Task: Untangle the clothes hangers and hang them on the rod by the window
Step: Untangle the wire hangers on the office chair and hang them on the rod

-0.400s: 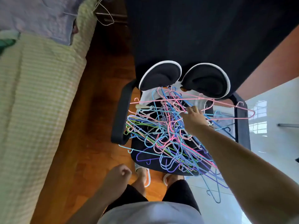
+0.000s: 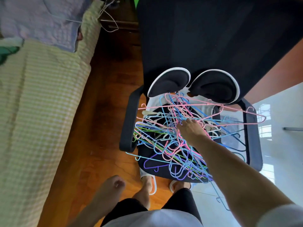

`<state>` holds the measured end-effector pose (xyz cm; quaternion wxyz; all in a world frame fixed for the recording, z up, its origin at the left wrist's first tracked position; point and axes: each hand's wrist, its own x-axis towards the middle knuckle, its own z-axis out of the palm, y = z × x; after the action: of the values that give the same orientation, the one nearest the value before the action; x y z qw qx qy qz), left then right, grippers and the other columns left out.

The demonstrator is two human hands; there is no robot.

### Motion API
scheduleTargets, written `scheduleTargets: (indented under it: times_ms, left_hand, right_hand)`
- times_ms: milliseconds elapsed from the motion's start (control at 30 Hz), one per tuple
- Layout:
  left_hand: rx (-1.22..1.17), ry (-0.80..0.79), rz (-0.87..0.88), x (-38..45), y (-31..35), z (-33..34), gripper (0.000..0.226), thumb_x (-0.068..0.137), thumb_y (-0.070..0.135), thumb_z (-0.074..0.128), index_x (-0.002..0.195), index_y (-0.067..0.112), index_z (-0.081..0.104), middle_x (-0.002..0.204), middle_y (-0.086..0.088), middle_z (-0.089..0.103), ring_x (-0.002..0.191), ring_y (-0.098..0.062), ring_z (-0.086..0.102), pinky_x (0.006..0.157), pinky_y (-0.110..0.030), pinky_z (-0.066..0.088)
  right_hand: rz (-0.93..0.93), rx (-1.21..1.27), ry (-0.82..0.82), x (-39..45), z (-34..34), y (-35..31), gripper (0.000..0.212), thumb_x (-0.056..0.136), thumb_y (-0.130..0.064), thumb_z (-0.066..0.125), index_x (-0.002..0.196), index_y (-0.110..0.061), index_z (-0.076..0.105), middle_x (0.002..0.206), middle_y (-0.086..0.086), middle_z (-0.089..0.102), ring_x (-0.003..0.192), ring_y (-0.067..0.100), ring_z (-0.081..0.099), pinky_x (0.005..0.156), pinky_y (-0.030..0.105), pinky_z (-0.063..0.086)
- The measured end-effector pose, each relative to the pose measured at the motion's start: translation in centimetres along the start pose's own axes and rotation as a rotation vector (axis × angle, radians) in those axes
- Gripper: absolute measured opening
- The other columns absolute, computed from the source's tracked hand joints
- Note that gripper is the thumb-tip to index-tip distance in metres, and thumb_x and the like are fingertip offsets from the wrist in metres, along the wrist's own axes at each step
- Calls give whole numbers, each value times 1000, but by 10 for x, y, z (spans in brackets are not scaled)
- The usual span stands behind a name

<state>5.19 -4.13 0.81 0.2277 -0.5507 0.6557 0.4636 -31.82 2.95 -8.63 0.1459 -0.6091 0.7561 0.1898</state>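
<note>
- A big messy pile of hangers point(image 2: 172, 141) in pink, blue, green and purple sits on the seat of a black chair point(image 2: 131, 122).
- The right hand point(image 2: 191, 128) reaches into the middle of the pile. Its fingers go down among the wires, and I cannot tell if they hold one.
- The left hand point(image 2: 113, 185) hangs in front of the chair, curled in a loose fist, holding nothing.
- A bed point(image 2: 41, 112) stands left of the chair.

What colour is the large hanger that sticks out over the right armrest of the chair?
Pink. The large hanger shows best in the head view, the only view.
</note>
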Motion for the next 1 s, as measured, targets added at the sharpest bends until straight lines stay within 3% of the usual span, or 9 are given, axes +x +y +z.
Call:
scheduleTargets:
  times_ms: [167, 333, 433, 500, 600, 667, 767, 867, 1000]
  left_hand:
    - [-47, -81, -24, -17, 24, -20, 21, 104, 26, 50, 89, 19, 63, 75, 0, 62, 60, -11, 50, 55, -24, 36]
    - [-75, -23, -4, -20, 44, -17, 17, 100, 23, 56, 88, 18, 67, 71, -1, 65, 59, -10, 54, 55, -23, 39]
    - [-42, -46, -1, -20, 53, -17, 16, 99, 26, 56, 88, 21, 66, 73, 1, 67, 61, -6, 56, 57, -22, 39]
    - [-25, -70, 5, -18, 57, -16, 16, 100, 28, 55, 90, 22, 66, 76, 2, 68, 63, -5, 58, 57, -20, 40]
    - [-50, -84, 13, -15, 60, -16, 15, 100, 25, 56, 93, 20, 67, 85, 1, 70, 74, -9, 65, 57, -16, 44]
    - [-40, -103, 10, -10, 58, -16, 14, 100, 26, 56, 91, 24, 68, 86, 2, 71, 78, -13, 68, 64, -22, 49]
    - [-36, -118, -4, 6, 48, -14, 19, 96, 27, 59, 82, 33, 69, 79, 3, 71, 74, -18, 67, 69, -32, 50]
    - [-19, -134, 13, 10, 53, -16, 18, 97, 21, 58, 84, 25, 69, 81, -3, 71, 72, -19, 66, 67, -31, 48]
    - [-46, -154, 33, 19, 63, -17, 18, 94, 24, 61, 79, 23, 70, 77, -4, 72, 66, -17, 65, 62, -30, 45]
  right_hand:
    - [-34, 19, 76, -13, -21, 4, 36, 96, -13, 62, 132, -17, 59, 114, 7, 67, 103, 25, 62, 84, 39, 54]
    - [-22, -8, 69, -28, -34, 7, 23, 91, -10, 67, 114, -11, 65, 96, 8, 69, 89, 26, 66, 70, 40, 57]
    - [33, 28, 72, -39, -40, 14, 17, 95, -16, 61, 111, -11, 65, 97, 9, 70, 92, 29, 65, 75, 43, 57]
    - [65, 17, 66, -47, -40, 17, 23, 101, -26, 51, 115, -13, 64, 104, 8, 70, 99, 29, 65, 82, 44, 55]
    - [142, -13, 83, -58, -46, 15, 42, 104, -47, 39, 109, -14, 66, 98, 8, 72, 94, 29, 66, 78, 38, 51]
    - [158, -39, 88, -61, -51, 11, 45, 106, -48, 33, 111, -15, 63, 99, 7, 72, 94, 28, 65, 76, 37, 50]
    - [162, -47, 83, -67, -59, 13, 39, 107, -42, 35, 116, -15, 61, 104, 5, 71, 98, 26, 65, 76, 36, 50]
    - [167, -32, 64, -75, -65, 16, 31, 105, -34, 40, 114, -15, 63, 103, 5, 69, 96, 27, 64, 72, 35, 50]
    - [249, 112, 140, -85, -72, 21, 38, 101, -46, 45, 109, -15, 65, 98, 7, 68, 93, 28, 65, 72, 36, 53]
